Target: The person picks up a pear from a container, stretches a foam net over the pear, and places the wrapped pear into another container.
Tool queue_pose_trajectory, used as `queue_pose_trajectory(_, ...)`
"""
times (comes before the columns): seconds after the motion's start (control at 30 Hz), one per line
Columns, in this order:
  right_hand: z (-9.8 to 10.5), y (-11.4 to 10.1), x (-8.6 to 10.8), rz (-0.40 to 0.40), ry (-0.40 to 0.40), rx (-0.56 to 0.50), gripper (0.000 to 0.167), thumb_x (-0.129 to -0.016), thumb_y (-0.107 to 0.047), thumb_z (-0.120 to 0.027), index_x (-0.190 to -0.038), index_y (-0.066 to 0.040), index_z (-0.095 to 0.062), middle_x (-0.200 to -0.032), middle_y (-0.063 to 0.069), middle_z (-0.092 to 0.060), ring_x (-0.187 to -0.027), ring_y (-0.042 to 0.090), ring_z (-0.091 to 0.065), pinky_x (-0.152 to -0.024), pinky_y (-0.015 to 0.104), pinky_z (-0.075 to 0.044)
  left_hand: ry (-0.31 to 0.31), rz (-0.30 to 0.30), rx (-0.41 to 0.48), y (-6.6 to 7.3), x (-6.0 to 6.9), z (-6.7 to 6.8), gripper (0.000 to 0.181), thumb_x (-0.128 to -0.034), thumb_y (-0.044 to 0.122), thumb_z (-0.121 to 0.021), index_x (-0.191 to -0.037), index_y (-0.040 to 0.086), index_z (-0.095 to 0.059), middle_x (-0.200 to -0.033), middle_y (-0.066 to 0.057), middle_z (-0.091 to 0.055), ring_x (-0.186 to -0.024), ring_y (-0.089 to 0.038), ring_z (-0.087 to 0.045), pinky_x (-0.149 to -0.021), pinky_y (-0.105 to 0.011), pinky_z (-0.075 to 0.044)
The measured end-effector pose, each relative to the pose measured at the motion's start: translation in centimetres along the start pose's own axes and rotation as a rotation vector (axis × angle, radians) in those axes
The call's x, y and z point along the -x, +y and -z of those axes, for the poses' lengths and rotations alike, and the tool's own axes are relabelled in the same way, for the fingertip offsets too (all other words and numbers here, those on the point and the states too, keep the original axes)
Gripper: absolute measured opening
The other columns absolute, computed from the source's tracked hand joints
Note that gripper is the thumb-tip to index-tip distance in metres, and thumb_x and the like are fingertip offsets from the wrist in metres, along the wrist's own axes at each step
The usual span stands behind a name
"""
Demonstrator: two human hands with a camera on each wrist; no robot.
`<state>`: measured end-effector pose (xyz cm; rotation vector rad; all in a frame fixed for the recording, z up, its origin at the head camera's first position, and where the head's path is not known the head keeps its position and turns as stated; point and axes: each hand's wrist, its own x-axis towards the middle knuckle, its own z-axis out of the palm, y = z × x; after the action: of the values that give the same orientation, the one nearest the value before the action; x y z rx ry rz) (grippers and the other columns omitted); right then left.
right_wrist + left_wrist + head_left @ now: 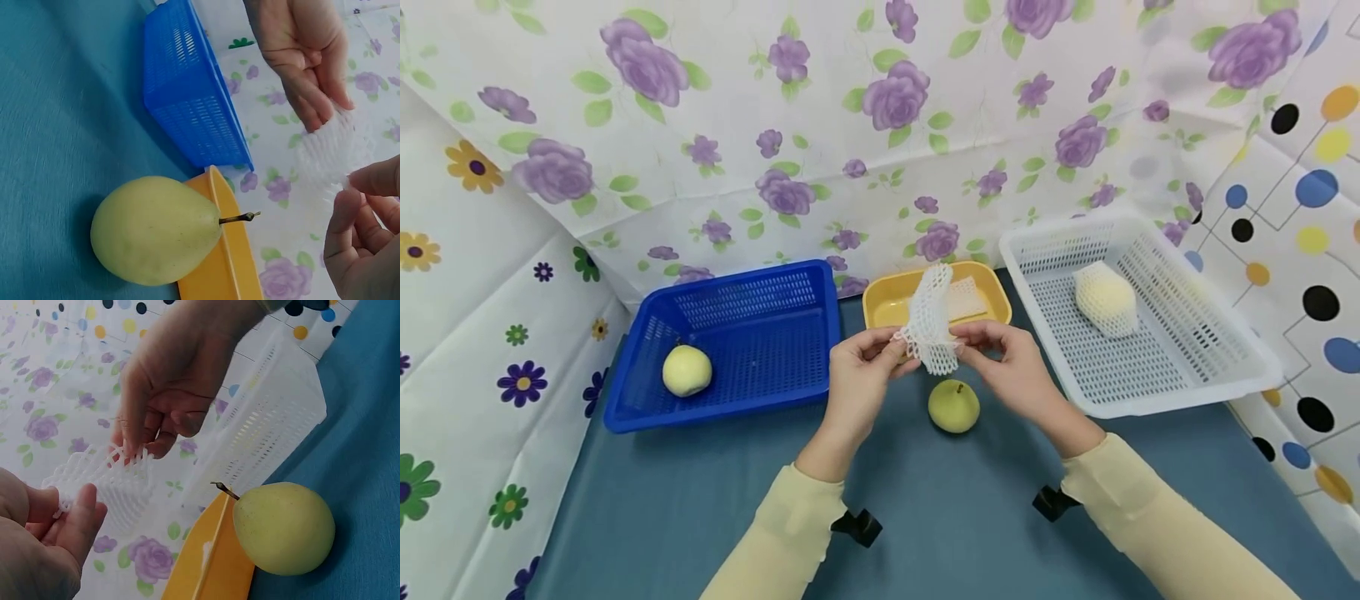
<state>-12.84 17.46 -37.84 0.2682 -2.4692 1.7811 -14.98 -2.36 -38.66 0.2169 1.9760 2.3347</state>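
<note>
A white foam fruit net (931, 312) is held up between both hands over the front of the yellow basin. My left hand (862, 375) pinches its left edge between thumb and fingers. On the other side, my right hand (1006, 367) pinches the right edge, as the left wrist view also shows with the net (119, 487) spread between the hands. A green-yellow pear (953, 407) rests on the table just below the hands, its stem up, touched by neither. In the right wrist view the pear (153, 231) appears large beside the yellow basin.
A yellow basin (880, 312) behind the hands holds a flat foam net (966, 298). To the left, a blue basket (722, 408) contains a pale yellow fruit (687, 371). On the right, a white basket (1195, 392) holds a fruit in a foam net (1107, 300).
</note>
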Motion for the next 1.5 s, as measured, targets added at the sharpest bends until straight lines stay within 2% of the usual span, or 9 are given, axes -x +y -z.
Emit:
queue_pose_trajectory(0.1,0.0,0.3,0.0,-0.053,-0.028,-0.062,0.025,-0.091,-0.012,-0.061,-0.114,-0.004,-0.063,-0.099,0.019,-0.063,-0.076,0.020,-0.061,-0.054,0.035,-0.054,0.020,0.024,-0.014,-0.4,-0.2,0.2,0.017,-0.0878,0.010,-0.065,-0.103,0.004,-0.068,-0.100,-0.020,-0.066,-0.085,-0.031,-0.067,-0.067,-0.035,-0.059)
queue_pose_trajectory(0.2,-0.1,1.3,-0.3,-0.123,-0.055,-0.235,0.027,-0.092,-0.015,-0.061,-0.117,-0.005,-0.060,-0.102,0.016,-0.060,-0.081,0.018,-0.062,-0.065,0.040,-0.058,0.029,0.053,-0.010,-0.6,-0.4,0.1,0.017,-0.0872,0.011,-0.066,-0.103,0.004,-0.069,-0.098,-0.016,-0.066,-0.082,-0.026,-0.066,-0.065,-0.035,-0.059)
queue_pose_trajectory(0.4,-0.2,1.7,-0.6,-0.215,-0.067,-0.538,0.026,-0.092,-0.008,-0.058,-0.118,-0.003,-0.054,-0.102,0.011,-0.054,-0.096,0.025,-0.062,-0.082,0.040,-0.055,0.038,0.122,0.103,-0.9,-0.3,0.1,0.021,-0.0873,0.006,-0.064,-0.106,-0.002,-0.066,-0.098,-0.017,-0.064,-0.092,-0.026,-0.067,-0.081,-0.033,-0.056)
queue_pose_trajectory(0.5,-0.4,1.6,-0.7,-0.220,-0.066,-0.592,0.027,-0.093,-0.009,-0.056,-0.119,-0.003,-0.053,-0.106,0.012,-0.055,-0.104,0.030,-0.060,-0.086,0.038,-0.053,0.043,0.102,0.092,-1.0,-0.5,0.1,0.020,-0.0880,0.006,-0.063,-0.106,-0.002,-0.065,-0.101,-0.018,-0.065,-0.098,-0.028,-0.066,-0.085,-0.033,-0.054)
queue_pose_trajectory(0.63,-0.5,1.6,-0.9,-0.218,-0.069,-0.666,0.032,-0.094,-0.010,-0.055,-0.124,0.000,-0.050,-0.103,0.010,-0.055,-0.102,0.027,-0.060,-0.089,0.038,-0.052,0.062,0.060,-0.017,-1.0,-0.6,0.1,0.019,-0.0877,0.009,-0.065,-0.105,0.001,-0.067,-0.103,-0.016,-0.068,-0.099,-0.029,-0.066,-0.085,-0.030,-0.055)
queue_pose_trajectory(0.83,-0.6,1.6,-1.2,-0.197,-0.062,-0.716,0.037,-0.096,-0.013,-0.052,-0.129,0.004,-0.048,-0.103,0.007,-0.056,-0.092,0.020,-0.062,-0.088,0.035,-0.054,0.049,-0.012,-0.218,0.3,0.0,-0.3,0.024,-0.0885,0.013,-0.065,-0.109,0.002,-0.067,-0.099,-0.018,-0.069,-0.089,-0.029,-0.066,-0.077,-0.032,-0.056)
queue_pose_trajectory(1.0,-0.7,1.7,-1.6,-0.175,-0.073,-0.674,0.036,-0.097,-0.019,-0.051,-0.124,0.005,-0.052,-0.105,0.007,-0.058,-0.084,0.017,-0.063,-0.079,0.029,-0.056,0.038,-0.007,-0.269,0.1,-0.3,0.0,0.024,-0.0895,0.022,-0.064,-0.103,0.004,-0.070,-0.096,-0.013,-0.069,-0.080,-0.017,-0.062,-0.069,-0.024,-0.053)
queue_pose_trajectory(1.23,-0.4,2.2,-1.4,-0.213,-0.096,-0.616,0.035,-0.098,-0.022,-0.047,-0.125,-0.001,-0.053,-0.104,0.004,-0.055,-0.085,0.016,-0.059,-0.064,0.028,-0.057,0.024,0.068,-0.146,-1.3,-1.0,0.8,0.028,-0.0908,0.030,-0.061,-0.097,0.003,-0.068,-0.088,-0.005,-0.064,-0.081,-0.016,-0.057,-0.078,-0.032,-0.053)
queue_pose_trajectory(1.5,0.2,2.2,-1.4,-0.317,-0.108,-0.790,0.036,-0.098,-0.025,-0.047,-0.127,-0.004,-0.045,-0.097,0.003,-0.051,-0.077,0.013,-0.056,-0.069,0.032,-0.058,-0.029,0.033,-0.009,-1.2,-0.7,0.6,0.032,-0.0930,0.029,-0.058,-0.100,-0.002,-0.062,-0.092,-0.004,-0.062,-0.086,-0.018,-0.059,-0.085,-0.033,-0.054)
